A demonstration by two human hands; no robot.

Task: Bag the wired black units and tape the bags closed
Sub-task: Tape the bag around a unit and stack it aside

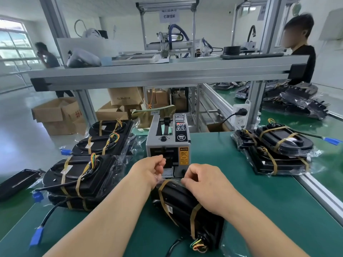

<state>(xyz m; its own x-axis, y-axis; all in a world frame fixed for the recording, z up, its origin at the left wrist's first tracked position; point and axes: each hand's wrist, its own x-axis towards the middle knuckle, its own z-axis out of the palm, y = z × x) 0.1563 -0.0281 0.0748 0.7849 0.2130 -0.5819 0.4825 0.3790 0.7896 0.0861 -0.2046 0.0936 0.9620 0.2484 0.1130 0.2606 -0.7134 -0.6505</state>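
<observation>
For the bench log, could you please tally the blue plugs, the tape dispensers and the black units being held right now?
Blue plugs: 4
Tape dispenser: 1
Black unit being held: 1
Total: 6

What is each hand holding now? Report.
Left hand: curled beside grey box-shaped tape dispenser; hold cannot be told.
Right hand: pinches clear plastic bag around wired black unit.

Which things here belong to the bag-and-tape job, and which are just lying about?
Job:
- black unit in its bag, held by the right hand
- left hand at the tape dispenser
- left stack and right stack of bagged units

Lying about:
- cardboard boxes on the floor
- black tray at the table's left edge
- power socket on the frame post
</observation>
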